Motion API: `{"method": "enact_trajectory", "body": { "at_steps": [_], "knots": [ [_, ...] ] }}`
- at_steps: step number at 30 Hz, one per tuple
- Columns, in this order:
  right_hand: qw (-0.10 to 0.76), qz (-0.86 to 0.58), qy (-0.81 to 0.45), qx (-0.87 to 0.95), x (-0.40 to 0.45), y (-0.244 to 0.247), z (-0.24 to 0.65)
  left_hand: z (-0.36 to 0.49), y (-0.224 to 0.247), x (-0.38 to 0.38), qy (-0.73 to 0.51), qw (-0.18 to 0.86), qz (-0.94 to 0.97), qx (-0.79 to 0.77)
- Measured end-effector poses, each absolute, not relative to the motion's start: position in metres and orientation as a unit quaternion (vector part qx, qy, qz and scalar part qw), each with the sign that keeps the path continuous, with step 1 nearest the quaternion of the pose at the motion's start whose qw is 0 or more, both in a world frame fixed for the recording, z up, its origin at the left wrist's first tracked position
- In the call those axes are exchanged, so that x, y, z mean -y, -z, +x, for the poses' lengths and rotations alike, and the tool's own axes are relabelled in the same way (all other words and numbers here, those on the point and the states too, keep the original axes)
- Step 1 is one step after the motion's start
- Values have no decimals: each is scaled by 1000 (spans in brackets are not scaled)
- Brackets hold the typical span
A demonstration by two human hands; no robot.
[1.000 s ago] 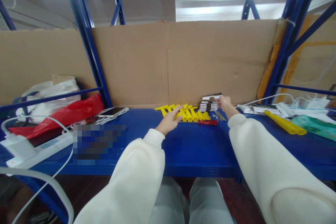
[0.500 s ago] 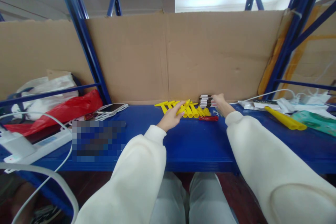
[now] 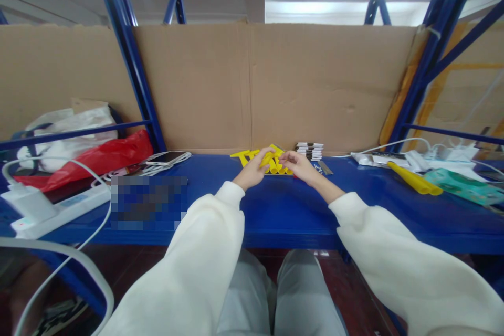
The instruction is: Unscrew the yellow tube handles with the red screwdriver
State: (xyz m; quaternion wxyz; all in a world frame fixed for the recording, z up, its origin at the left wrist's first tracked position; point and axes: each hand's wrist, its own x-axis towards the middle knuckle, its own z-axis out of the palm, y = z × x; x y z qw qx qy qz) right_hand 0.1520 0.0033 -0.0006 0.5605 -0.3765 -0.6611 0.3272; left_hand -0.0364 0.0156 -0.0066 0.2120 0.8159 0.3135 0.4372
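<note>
My left hand (image 3: 253, 171) is closed around a yellow T-shaped plastic tool (image 3: 276, 149), raised over a row of similar yellow tools (image 3: 275, 167) with round, tube-like handles. Close beside it, my right hand (image 3: 300, 166) has its fingertips pinched near the head of the held tool. Whatever sits in that pinch is too small to make out. Behind my right hand stands a stack of small white-and-dark packs (image 3: 310, 150). Some tiny pale pieces (image 3: 317, 169) and a flat greyish strip (image 3: 326, 168) lie just right of it.
A phone (image 3: 169, 157) with coiled white cable, a red bag (image 3: 98, 160) and a white power strip (image 3: 63, 215) occupy the left. Yellow tubular pieces (image 3: 415, 178) and a green packet (image 3: 464, 186) lie right. Cardboard (image 3: 315, 84) walls the back of the blue table (image 3: 291, 215).
My right hand has come left from beside the stack of packs to the yellow tool in my left hand. The left hand has stayed nearly in place, still holding the tool.
</note>
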Motion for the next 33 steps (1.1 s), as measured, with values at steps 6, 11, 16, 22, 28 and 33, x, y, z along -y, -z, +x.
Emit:
{"method": "enact_trajectory", "body": {
  "at_steps": [6,11,16,22,28,33],
  "knots": [
    [569,-374,-361,637,2,4,149,-39,3,-16,-449,269,792,-315],
    [632,-337,-313,624,3,3,145,-44,2,-12,-414,424,750,-294],
    [642,-348,-257,633,6,2,144,-42,0,-6,-401,484,727,-276],
    [646,-334,-222,649,8,4,143,-40,1,-8,-399,470,733,-288],
    [655,-342,-276,615,3,6,140,-38,6,-13,-412,418,754,-295],
    [644,-348,-440,520,2,8,132,-36,5,-10,-396,378,775,-316]
  ]
}}
